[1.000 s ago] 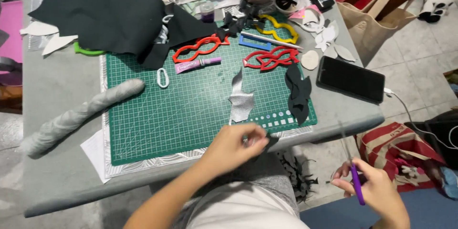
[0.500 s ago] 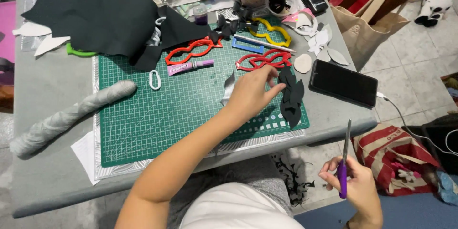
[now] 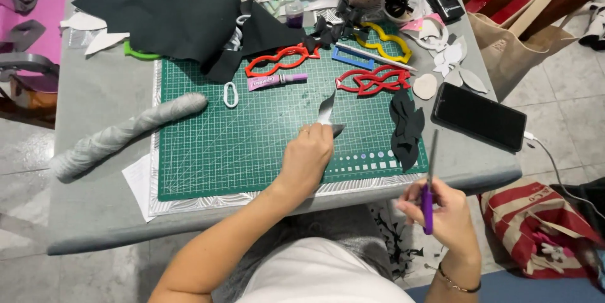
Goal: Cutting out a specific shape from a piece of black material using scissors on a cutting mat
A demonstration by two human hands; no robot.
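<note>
The green cutting mat point(image 3: 252, 145) fills the middle of the grey table point(image 3: 101, 114); I see a big sheet of black felt point(image 3: 170, 13) draped over its far left corner and a grey rolled cloth point(image 3: 120, 136) just off its left edge. A black phone point(image 3: 479, 116) lies to the right of the mat. My left hand point(image 3: 307, 158) rests on the mat, fingers pinched closed on a small grey felt strip point(image 3: 327, 110). My right hand point(image 3: 441, 211) hangs off the table's near edge, closed around purple-handled scissors point(image 3: 429, 183), blades pointing up.
</note>
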